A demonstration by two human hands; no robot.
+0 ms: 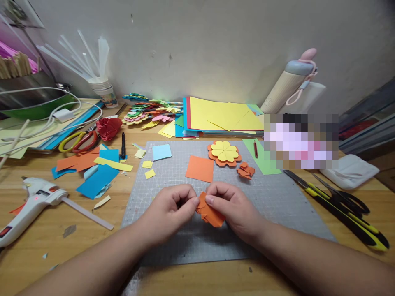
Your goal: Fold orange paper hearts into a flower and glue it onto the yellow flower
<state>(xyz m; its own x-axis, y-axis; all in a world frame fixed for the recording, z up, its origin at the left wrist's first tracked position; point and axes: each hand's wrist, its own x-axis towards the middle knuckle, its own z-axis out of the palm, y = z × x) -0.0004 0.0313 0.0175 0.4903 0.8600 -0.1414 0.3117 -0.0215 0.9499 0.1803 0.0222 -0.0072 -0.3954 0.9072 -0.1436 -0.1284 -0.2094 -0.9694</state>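
Note:
Both hands meet over the grey cutting mat, pinching one folded piece of orange paper. My left hand grips its left edge between thumb and forefinger. The thumb of my right hand presses on its upper right part, with the fingers partly hidden behind. Just beyond the hands lies a flat orange paper square. A yellow and orange paper flower rests behind, and a small folded orange paper piece sits to the right of it.
On the left lie a hot glue gun, blue paper scraps and scissors. A yellow-black utility knife and black scissors are at the right. Stacked coloured paper and a bottle stand by the wall.

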